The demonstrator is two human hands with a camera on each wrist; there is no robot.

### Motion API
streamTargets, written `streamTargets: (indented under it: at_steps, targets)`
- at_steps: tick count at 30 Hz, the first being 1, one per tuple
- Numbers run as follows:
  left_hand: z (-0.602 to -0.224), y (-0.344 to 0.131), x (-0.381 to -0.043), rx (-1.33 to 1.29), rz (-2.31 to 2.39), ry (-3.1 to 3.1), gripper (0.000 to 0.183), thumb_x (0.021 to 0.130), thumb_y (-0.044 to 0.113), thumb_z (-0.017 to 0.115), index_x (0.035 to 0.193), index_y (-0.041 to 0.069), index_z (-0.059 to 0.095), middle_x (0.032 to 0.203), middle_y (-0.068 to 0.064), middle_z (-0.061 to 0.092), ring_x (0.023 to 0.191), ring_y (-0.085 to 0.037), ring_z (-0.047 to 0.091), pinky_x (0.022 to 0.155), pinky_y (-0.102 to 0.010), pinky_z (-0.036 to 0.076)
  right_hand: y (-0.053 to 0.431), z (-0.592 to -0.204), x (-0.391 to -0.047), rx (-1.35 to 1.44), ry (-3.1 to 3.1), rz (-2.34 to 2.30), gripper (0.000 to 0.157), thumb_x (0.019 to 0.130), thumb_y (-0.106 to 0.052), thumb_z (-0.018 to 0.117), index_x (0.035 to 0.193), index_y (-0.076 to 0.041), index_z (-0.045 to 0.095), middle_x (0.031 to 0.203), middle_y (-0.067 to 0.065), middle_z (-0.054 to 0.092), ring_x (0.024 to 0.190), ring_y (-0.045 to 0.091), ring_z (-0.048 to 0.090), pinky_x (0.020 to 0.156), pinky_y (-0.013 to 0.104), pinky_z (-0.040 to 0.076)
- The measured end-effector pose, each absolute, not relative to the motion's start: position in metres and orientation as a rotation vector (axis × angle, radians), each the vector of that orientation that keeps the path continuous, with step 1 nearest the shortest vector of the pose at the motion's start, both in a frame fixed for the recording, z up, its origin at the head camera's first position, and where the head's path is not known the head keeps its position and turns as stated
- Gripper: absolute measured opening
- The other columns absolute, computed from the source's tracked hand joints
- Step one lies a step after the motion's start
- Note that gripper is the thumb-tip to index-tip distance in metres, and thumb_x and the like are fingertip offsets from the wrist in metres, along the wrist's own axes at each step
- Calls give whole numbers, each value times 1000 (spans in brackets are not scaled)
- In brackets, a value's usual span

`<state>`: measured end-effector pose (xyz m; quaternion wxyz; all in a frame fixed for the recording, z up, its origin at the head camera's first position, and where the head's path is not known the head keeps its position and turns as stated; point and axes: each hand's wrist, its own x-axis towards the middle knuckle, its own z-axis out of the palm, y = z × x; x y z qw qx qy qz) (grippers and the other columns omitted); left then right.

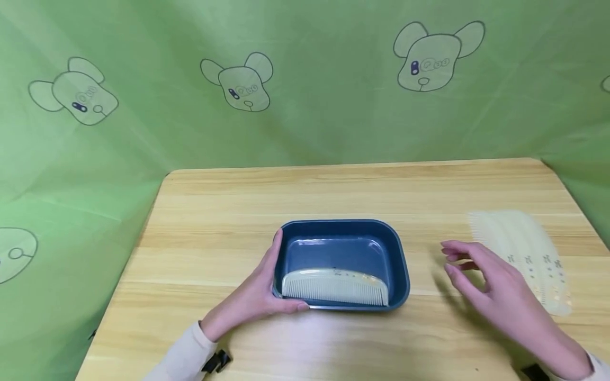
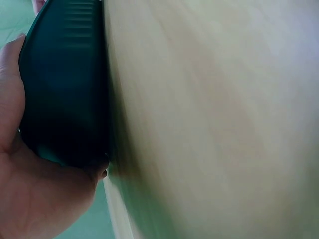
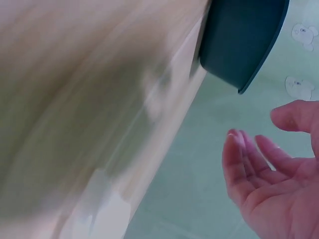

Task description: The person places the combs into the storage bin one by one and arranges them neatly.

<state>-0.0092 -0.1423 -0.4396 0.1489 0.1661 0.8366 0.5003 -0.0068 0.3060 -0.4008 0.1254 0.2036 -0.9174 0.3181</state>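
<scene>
A dark blue rectangular tray (image 1: 333, 254) with raised walls sits on the table. Inside it, along the near wall, a pale comb (image 1: 333, 283) leans with its teeth toward me. My left hand (image 1: 264, 288) grips the tray's left end, the thumb along the near rim and the fingers up the left side. In the left wrist view that hand wraps the tray's end. My right hand (image 1: 495, 291) hovers between the tray and the other combs, fingers loosely bent with nothing between them. Several pale combs (image 1: 512, 233) with dark print lie fanned and overlapping at the right, partly behind this hand.
The wooden table (image 1: 229, 211) has a light grain and rounded far corners. A green cloth (image 1: 310, 137) with bear-head drawings stands behind it and along its sides. Black straps (image 1: 216, 362) show at both wrists, below light sleeves.
</scene>
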Motion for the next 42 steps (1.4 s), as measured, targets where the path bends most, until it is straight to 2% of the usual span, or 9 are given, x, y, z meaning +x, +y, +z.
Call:
streamTargets:
  at_steps: [7, 12, 14, 16, 17, 19, 25, 34, 42]
  targets:
    - [-440, -143, -9, 477, 1440, 2407, 150, 78, 42, 100, 174, 31, -15, 181, -6, -6, 164, -31, 8, 127, -59, 20, 321, -405, -5, 401, -2796, 1049, 70, 93, -9, 89, 154, -4, 55, 131, 17, 69, 108, -13, 55, 92, -2, 37]
    - [-443, -140, -10, 477, 1435, 2400, 149, 79, 43, 100, 175, 30, -14, 181, -5, -6, 165, -30, 7, 127, -59, 20, 335, -411, 0, 293, -2858, 981, 70, 99, -19, 84, 157, -2, 50, 139, 25, 62, 117, 25, 63, 96, -2, 25]
    - [-443, -139, -9, 475, 1431, 2397, 149, 79, 43, 100, 175, 30, -14, 181, -5, -7, 165, -30, 6, 127, -58, 20, 340, -414, 1, 250, -2877, 943, 69, 101, -21, 82, 158, 0, 49, 142, 30, 58, 119, 46, 58, 111, 16, 35]
    - [-443, -139, -9, 474, 1431, 2396, 149, 79, 44, 100, 175, 32, -14, 181, -4, -7, 164, -30, 7, 127, -58, 20, 345, -416, 2, 212, -2897, 923, 69, 103, -23, 79, 159, 2, 47, 144, 34, 54, 122, 54, 53, 114, 41, 40]
    - [-444, -140, -9, 475, 1432, 2396, 149, 79, 44, 100, 175, 33, -14, 181, -4, -7, 164, -30, 7, 127, -58, 21, 348, -416, 2, 193, -2910, 919, 71, 104, -24, 78, 161, 3, 44, 145, 36, 52, 123, 57, 52, 111, 55, 42]
    - [-443, -140, -10, 480, 1436, 2399, 149, 79, 43, 100, 174, 34, -14, 181, -4, -6, 164, -31, 8, 127, -58, 21, 352, -417, 0, 160, -2932, 934, 75, 105, -25, 76, 163, 6, 39, 145, 41, 49, 121, 61, 50, 95, 73, 40]
    - [-441, -142, -10, 484, 1430, 2412, 150, 79, 42, 100, 175, 28, -14, 181, -6, -6, 164, -31, 8, 127, -58, 21, 363, -419, -5, 109, -2988, 939, 88, 106, -27, 74, 164, 15, 24, 141, 49, 44, 118, 64, 45, 90, 76, 37]
    - [-441, -143, -9, 475, 1424, 2415, 150, 78, 44, 100, 175, 31, -14, 181, -7, -6, 164, -32, 8, 126, -60, 21, 370, -424, -4, 98, -3005, 859, 85, 103, -22, 76, 156, 23, 28, 136, 52, 40, 119, 66, 37, 92, 78, 31]
    - [-442, -143, -10, 491, 1434, 2420, 150, 78, 41, 100, 176, 24, -13, 181, -8, -6, 164, -34, 7, 126, -62, 21, 380, -435, -7, 191, -2954, 753, 79, 88, 1, 83, 145, 30, 37, 130, 59, 39, 121, 73, 32, 102, 83, 25]
